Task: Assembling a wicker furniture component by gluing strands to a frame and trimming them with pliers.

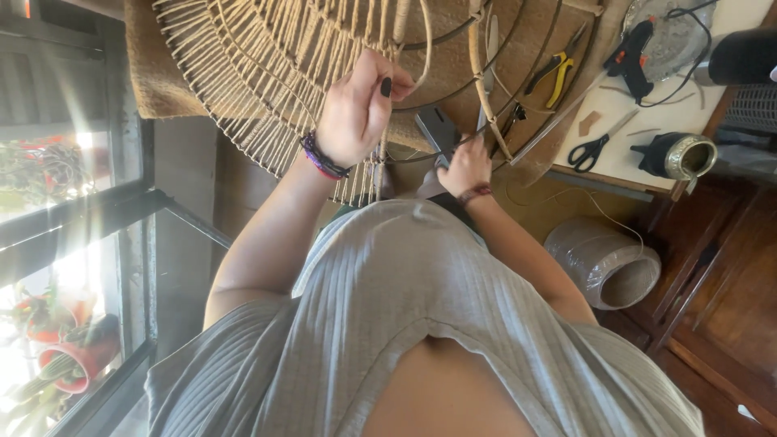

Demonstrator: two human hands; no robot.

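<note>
A round wire frame wound with beige cord (267,73) hangs in front of me, its loose cord ends dangling at the lower edge. My left hand (360,109), with dark nails and a purple bracelet, pinches cords near the frame's middle. Lower and to the right, my right hand (465,166) is closed on the bottom end of a flat dark grey object (437,129) beside the frame's bare metal rings (486,89). What that object is I cannot make out. My grey ribbed shirt fills the bottom of the view.
On a white tabletop (647,121) at upper right lie yellow-handled pliers (554,73), a black glue gun (627,53), black scissors (595,150) and a dark metal-rimmed cup (676,155). A plastic-wrapped cord roll (603,263) sits on the floor. A window with potted plants (73,364) is left.
</note>
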